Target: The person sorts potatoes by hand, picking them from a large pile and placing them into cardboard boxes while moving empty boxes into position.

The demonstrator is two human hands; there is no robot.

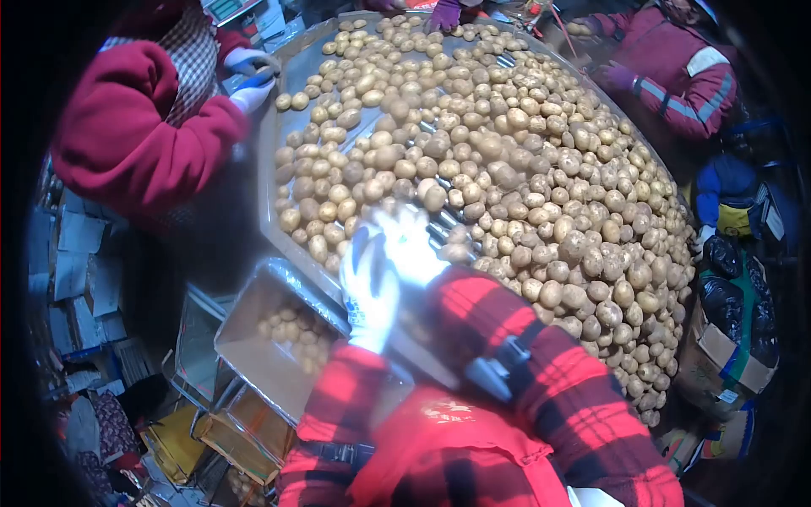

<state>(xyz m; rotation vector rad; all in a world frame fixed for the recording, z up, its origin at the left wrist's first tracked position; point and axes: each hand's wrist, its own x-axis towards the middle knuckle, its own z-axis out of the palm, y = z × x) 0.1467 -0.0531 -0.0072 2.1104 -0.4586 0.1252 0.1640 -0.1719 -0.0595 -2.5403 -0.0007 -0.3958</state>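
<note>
My left hand (369, 291), in a white and blue-grey glove, is at the near edge of the sorting table (268, 186). Its fingers stretch forward beside the potatoes, and nothing shows in them. Close against it on the right, my right hand (411, 245) reaches over the potatoes (583, 220). Glare and blur wash out that glove, so its fingers and anything in them cannot be made out. Just past the right hand, metal rollers (441, 226) show between potatoes. The potatoes lie loose on the left side and heap thickly on the right.
Below the table's left corner stands a plastic-lined box (241, 342) with potatoes inside. A person in a dark red top (144, 127) works at the left, another in a reflective-striped jacket (688, 76) at the far right. Cartons (84, 228) stack at left; a cardboard box (718, 363) stands right.
</note>
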